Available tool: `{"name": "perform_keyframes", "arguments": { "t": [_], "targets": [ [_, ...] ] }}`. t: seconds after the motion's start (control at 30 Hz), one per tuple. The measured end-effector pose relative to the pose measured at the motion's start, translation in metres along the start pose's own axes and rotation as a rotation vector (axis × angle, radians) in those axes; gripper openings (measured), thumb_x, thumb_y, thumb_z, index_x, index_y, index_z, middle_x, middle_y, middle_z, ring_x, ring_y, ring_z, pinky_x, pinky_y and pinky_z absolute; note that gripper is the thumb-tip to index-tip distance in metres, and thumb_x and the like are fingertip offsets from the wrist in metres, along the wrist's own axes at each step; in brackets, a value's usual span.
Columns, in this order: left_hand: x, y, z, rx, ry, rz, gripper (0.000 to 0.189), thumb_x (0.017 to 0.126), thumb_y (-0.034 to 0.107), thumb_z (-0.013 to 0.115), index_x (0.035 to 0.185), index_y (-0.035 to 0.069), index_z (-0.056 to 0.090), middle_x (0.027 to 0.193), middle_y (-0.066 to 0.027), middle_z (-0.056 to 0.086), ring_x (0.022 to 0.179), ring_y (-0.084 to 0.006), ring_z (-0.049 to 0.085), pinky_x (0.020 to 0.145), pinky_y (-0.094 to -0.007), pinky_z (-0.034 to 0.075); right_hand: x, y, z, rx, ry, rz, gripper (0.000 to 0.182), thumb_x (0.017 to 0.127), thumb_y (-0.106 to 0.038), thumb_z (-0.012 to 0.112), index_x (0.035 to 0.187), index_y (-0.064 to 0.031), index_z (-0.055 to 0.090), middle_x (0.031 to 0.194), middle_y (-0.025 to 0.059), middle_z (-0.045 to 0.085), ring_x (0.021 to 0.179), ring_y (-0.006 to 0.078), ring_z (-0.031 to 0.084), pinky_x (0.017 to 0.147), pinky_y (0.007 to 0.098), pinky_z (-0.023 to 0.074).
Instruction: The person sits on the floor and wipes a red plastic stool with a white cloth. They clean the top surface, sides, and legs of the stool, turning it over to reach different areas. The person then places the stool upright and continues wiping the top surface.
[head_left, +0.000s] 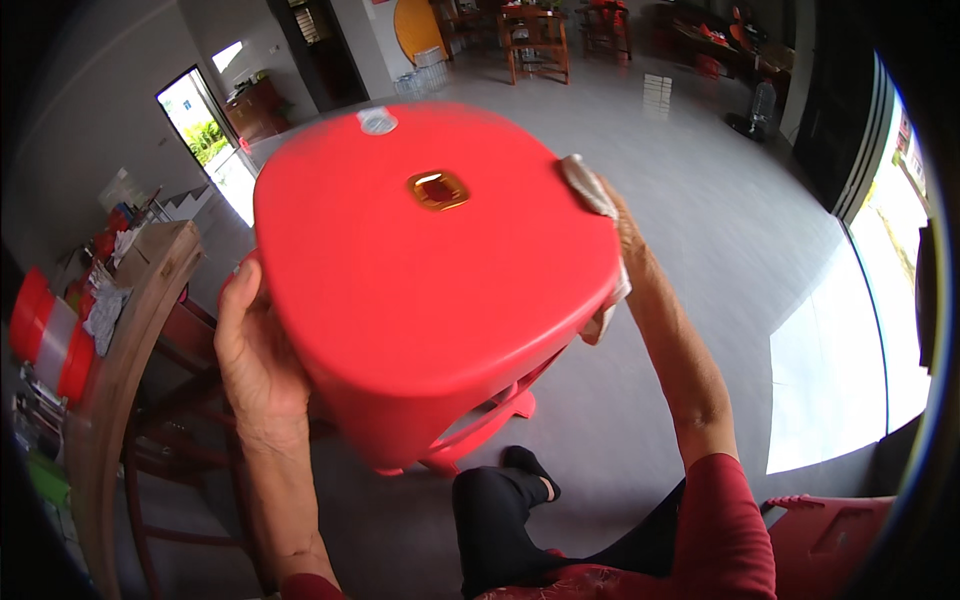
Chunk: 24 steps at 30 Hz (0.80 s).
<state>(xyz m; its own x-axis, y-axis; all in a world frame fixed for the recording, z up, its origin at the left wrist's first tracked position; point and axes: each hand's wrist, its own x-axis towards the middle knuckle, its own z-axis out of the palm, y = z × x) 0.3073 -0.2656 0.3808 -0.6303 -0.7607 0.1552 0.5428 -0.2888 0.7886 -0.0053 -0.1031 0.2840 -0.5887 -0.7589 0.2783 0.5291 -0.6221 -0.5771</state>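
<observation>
A red plastic stool (442, 277) is held up before me, its seat facing the camera and its legs pointing down and away. A gold-rimmed square hole lies in the seat, with a pale round sticker near the far edge. My left hand (262, 352) grips the stool's left side, thumb up along the edge. On the right side, my right hand (626, 225) presses a beige cloth (589, 186) against the stool's edge; most of its fingers are hidden behind the cloth and seat.
On the left stands a wooden table (142, 322) bearing red containers and cloths, with a dark wooden chair (187, 532) beside it. Another red plastic item (832, 540) is at the lower right. Wooden chairs (536, 45) and a clear bottle (763, 105) stand farther off.
</observation>
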Motion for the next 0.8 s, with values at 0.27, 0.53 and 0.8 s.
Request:
{"name": "perform_keyframes", "arguments": {
  "t": [0.27, 0.53, 0.8],
  "targets": [
    [-0.074, -0.042, 0.175, 0.052, -0.468, -0.005, 0.039, 0.087, 0.024, 0.066, 0.117, 0.002, 0.061, 0.112, -0.0063, 0.064, 0.107, -0.0166, 0.058, 0.098, -0.0320, 0.042, -0.129, -0.109, -0.069, -0.482, 0.322, -0.334, 0.042, 0.094, -0.033, 0.060, 0.123, -0.0022, 0.057, 0.114, 0.0121, 0.064, 0.102, 0.0205, 0.064, 0.090, 0.0357, 0.0547],
    [-0.136, -0.121, 0.271, -0.087, -0.715, -0.271, 0.031, 0.082, 0.025, 0.074, 0.096, 0.001, 0.061, 0.090, -0.0035, 0.063, 0.079, -0.0097, 0.059, 0.078, -0.0257, 0.048, -0.331, -0.198, -0.123, -0.524, 0.618, -0.479, 0.047, 0.096, -0.034, 0.057, 0.129, -0.0018, 0.052, 0.121, 0.0124, 0.061, 0.109, 0.0211, 0.060, 0.095, 0.0363, 0.0511],
    [-0.160, -0.236, 0.245, -0.035, -0.579, -0.555, 0.035, 0.080, 0.035, 0.076, 0.075, 0.005, 0.059, 0.074, 0.0015, 0.057, 0.061, -0.0060, 0.051, 0.055, -0.0263, 0.043, -0.474, -0.208, -0.174, -0.396, 0.817, -0.539, 0.052, 0.097, -0.036, 0.054, 0.135, -0.0015, 0.047, 0.128, 0.0127, 0.057, 0.116, 0.0217, 0.057, 0.100, 0.0369, 0.0475]
  ]
}}
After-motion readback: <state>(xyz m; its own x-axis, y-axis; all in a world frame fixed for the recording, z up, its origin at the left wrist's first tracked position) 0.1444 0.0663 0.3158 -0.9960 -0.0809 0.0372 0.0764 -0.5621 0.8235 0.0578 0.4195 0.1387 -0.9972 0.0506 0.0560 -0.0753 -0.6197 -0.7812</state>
